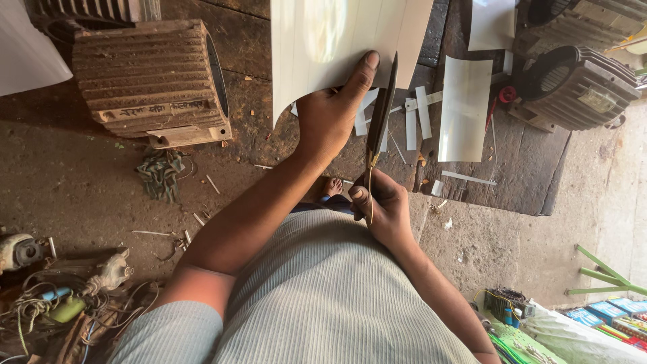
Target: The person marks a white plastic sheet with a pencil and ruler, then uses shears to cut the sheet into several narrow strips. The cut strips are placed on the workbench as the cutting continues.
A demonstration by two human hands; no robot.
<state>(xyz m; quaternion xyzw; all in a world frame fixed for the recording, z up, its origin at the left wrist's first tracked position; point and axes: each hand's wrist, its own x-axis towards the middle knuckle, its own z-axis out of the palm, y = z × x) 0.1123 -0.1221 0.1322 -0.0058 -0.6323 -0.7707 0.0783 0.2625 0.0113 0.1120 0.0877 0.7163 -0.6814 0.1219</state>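
Nearest to you, your right hand (384, 205) is closed around the handles of a pair of long dark metal scissors (379, 128). Their long axis runs almost straight away from you, tips pointing forward and leaning slightly right. Just beyond, your left hand (330, 118) grips the near edge of a large white flexible sheet (323, 40), thumb pressed on top, fingers curled beneath. The scissor blades lie along the sheet's right edge, touching it. To the right, narrow white cut strips (421, 111) and a smaller curled white sheet (465, 108) lie on the dark stone slab (519, 175). A ribbed rusty motor housing (151, 77) stands well apart on the left, with bare ground between.
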